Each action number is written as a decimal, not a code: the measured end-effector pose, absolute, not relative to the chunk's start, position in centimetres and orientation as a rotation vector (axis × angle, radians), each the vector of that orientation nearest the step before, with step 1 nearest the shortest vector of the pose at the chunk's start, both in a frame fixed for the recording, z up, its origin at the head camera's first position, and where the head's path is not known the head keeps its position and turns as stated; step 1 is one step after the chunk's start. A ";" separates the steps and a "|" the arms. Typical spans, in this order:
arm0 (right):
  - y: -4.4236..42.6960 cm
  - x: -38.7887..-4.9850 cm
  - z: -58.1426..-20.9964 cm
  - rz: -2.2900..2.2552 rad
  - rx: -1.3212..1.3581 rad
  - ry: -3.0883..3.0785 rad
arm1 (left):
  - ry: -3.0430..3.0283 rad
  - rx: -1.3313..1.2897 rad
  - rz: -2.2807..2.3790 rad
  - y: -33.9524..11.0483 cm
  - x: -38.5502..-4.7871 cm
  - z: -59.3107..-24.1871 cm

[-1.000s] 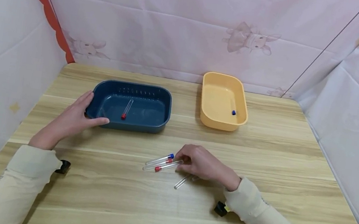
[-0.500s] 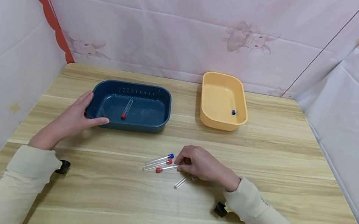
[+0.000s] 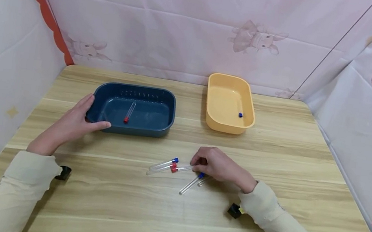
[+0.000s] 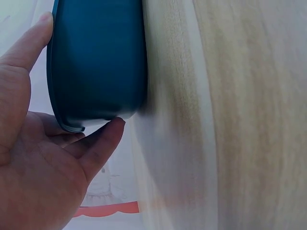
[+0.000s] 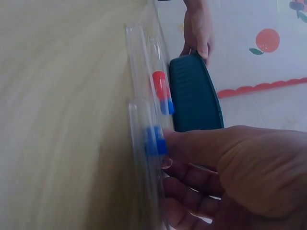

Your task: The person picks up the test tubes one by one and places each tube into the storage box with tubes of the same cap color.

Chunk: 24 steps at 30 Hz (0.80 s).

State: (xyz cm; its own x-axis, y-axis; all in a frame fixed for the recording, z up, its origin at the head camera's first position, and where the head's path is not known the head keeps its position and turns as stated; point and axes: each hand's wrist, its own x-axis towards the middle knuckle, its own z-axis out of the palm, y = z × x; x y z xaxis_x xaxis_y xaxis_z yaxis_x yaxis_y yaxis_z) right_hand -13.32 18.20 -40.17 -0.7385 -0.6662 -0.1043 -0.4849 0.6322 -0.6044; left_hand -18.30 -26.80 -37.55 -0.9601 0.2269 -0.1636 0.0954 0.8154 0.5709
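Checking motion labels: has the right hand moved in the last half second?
Yes, slightly: against the yellow basket in the head view, the right hand has shifted right and away from the wearer, bringing along the red-capped tube it pinches.

A clear tube (image 3: pixel 183 168), red cap (image 3: pixel 174 170) leftward, is pinched at its other end near a navy tray (image 3: pixel 137 131).

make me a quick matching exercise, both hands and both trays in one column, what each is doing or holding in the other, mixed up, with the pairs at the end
1. left hand
2. dark blue rectangular plastic tray
3. right hand
4. yellow rounded plastic tray

A. contains a small blue piece
B. pinches a clear, red-capped tube
C. grips a tray at one corner
D. contains a red-capped tube lying inside

Pairs: 1-C, 2-D, 3-B, 4-A
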 end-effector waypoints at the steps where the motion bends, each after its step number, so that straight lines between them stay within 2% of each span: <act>1: 18.4 -13.4 -40.2 -0.808 -0.917 2.538 | 2.776 0.249 0.853 -26.8 -18.3 -37.5; 13: 19.9 -13.8 -40.1 -0.821 -0.847 2.581 | 2.787 0.260 0.821 -26.9 -18.4 -37.7; 24: 19.2 -13.8 -39.9 -0.840 -0.712 2.612 | 2.787 0.258 0.819 -26.8 -18.4 -37.5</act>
